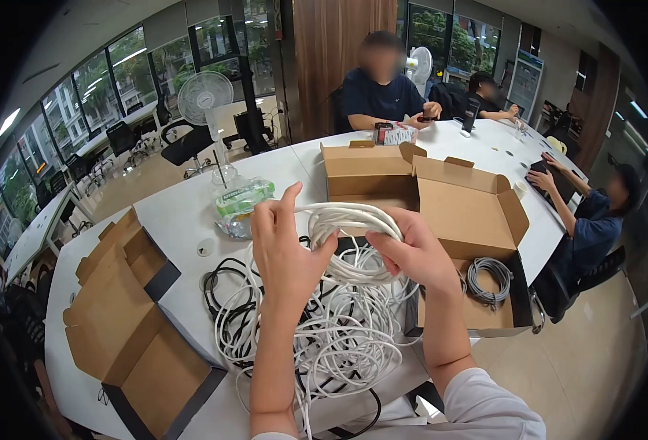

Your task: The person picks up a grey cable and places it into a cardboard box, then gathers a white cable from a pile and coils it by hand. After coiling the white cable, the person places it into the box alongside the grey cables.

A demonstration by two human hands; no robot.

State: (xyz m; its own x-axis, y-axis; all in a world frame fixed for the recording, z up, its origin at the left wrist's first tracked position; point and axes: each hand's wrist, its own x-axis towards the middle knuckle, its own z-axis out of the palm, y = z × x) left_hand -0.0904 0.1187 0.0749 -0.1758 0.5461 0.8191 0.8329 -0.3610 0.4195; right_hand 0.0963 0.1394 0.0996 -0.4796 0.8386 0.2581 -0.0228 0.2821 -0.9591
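Note:
A loosely wound coil of white cable point(361, 220) is held up between my two hands above the table. My right hand point(421, 248) is closed around the coil's right side, thumb pressed in front. At the coil's left side is my left hand point(284, 246), its thumb against the loops and a strand running to its raised index finger; its other fingers are partly hidden. Below lies a tangled heap of white cables point(353, 334), with black cables point(221, 282) mixed in. A grey cable coil point(490, 282) rests in an open box point(518, 312) to the right.
Open cardboard boxes point(111, 323) stand at the left, and another open box point(372, 172) sits beyond the coil. A green-and-clear plastic package point(243, 205) lies left of my hands. Other people point(383, 95) sit around the white table point(265, 165). A fan point(205, 99) stands behind it.

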